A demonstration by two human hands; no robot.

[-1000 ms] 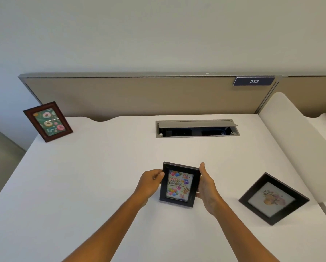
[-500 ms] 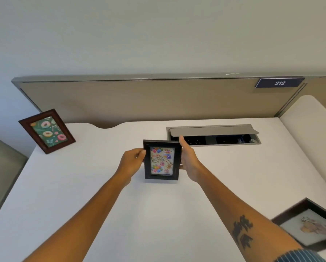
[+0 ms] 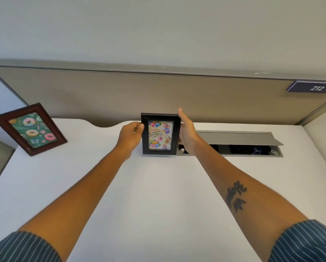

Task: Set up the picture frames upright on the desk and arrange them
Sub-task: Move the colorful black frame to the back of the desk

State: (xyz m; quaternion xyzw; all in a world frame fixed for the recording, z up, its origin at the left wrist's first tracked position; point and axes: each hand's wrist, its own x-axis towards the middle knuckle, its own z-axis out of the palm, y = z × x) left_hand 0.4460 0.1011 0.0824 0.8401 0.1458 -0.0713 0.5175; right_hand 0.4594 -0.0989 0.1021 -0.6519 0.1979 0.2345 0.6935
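Held frame (image 3: pixel 160 134): black, showed bright balloons.
Left frame (image 3: pixel 29 128): reddish-brown, showed doughnuts on green.
Bench (image 3: pixel 158 195): white.
Sleeves (image 3: pixel 307 242): dark with thin pale stripes.

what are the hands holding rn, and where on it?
Both hold the black birthday frame upright: left hand pinches its left side edge, right hand lies along its right side edge, fingertips reaching the top corner.
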